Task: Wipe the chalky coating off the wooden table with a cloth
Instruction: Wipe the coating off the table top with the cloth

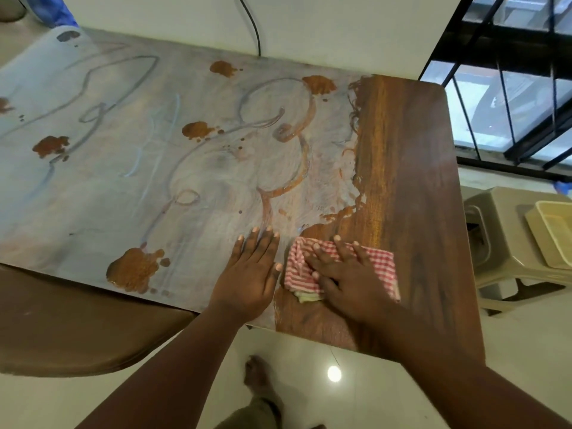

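A wooden table (408,168) fills the view. Its right strip shows bare dark wood, while a pale chalky coating (130,187) with looping streaks and brown wet blotches covers the middle and left. My right hand (346,277) presses flat on a red-and-white checked cloth (380,261) near the front edge, at the border between coated and bare wood. My left hand (250,274) lies flat with fingers spread on the coating, just left of the cloth and not touching it.
A beige plastic stool (501,243) with a beige tray (551,236) on it stands right of the table. A dark brown chair back (77,329) sits at the front left. A black cable (253,26) hangs down the far wall. My foot (257,373) stands below the table edge.
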{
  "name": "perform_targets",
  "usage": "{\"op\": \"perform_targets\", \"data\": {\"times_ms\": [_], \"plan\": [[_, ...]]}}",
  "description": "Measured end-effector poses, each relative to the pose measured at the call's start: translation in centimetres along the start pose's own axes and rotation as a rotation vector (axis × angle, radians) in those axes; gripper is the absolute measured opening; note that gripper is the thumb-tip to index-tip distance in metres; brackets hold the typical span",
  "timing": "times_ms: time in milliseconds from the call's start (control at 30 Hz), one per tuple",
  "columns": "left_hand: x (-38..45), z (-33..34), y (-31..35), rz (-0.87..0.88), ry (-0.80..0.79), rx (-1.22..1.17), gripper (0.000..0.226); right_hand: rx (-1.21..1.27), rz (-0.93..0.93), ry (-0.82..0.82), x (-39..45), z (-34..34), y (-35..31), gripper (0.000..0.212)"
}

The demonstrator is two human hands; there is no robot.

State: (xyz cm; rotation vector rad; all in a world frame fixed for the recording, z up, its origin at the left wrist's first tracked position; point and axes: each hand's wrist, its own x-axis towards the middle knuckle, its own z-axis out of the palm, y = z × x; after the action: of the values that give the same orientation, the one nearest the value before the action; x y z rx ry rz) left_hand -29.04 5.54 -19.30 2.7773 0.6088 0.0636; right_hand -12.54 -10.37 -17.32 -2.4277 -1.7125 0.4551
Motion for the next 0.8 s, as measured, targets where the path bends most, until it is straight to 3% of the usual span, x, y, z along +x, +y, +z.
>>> {"op": "perform_targets", "data": {"times_ms": [167,333,400,533,633,800], "plan": [[0.0,-0.3,0.1,0.013,-0.02,-0.019,0.062,-0.027,-0.12,-0.022,-1.0,0.2,-3.1,0.047],[-0.1,-1.0,0.3,-0.002,-0.06,-0.05,0.068,-0.158,-0.256,-0.085,-4.9,-2.4,0.6,0.037],[0.0,-1.3,0.3,-0.009,-0.073,-0.019,0.068,-0.172,-0.197,-0.093,-4.0,-4.0,2.9,0.036],[1.0,-1.9,0.4,-0.031,-0.033,-0.023,0.072,-0.059,0.107,-0.071,2.1,-5.0,3.1,0.041],[3.3,-2.6,0.3,0.022,0.02,0.004,0.07,0.002,0.153,-0.008,5.3,-2.7,0.2,0.049],[8.4,-3.6,-2.2,0.027,-0.045,0.12,0.083,-0.049,-0.12,-0.106,2.0,-1.4,-1.8,0.051]]}}
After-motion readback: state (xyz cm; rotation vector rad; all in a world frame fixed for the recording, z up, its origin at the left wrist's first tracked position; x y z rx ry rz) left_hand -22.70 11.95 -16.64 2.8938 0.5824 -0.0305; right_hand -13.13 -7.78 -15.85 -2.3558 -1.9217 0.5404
